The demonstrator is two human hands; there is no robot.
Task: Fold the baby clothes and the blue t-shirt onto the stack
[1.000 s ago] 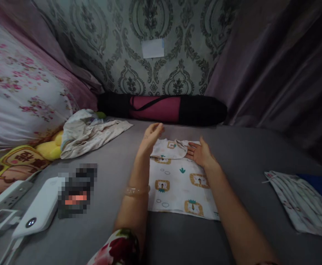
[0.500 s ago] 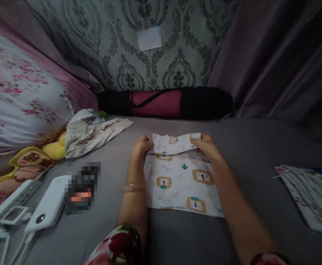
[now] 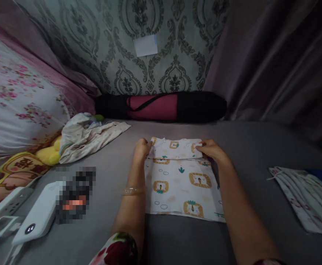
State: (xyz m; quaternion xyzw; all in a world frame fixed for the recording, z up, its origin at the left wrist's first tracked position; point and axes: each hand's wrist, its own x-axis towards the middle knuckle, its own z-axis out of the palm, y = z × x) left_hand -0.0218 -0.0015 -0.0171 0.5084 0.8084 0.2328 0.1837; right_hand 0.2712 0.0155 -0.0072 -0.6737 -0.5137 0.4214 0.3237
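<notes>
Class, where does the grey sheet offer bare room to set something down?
Free: between the right forearm and folded fabric; between the lion-print cloth and long bag. Crowded: the left edge, with power strip, power bank and yellow plush.

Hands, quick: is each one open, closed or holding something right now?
Left hand: closed, holding the cloth at its folded far end, left side.
Right hand: closed, pinching that end's right side.
</notes>
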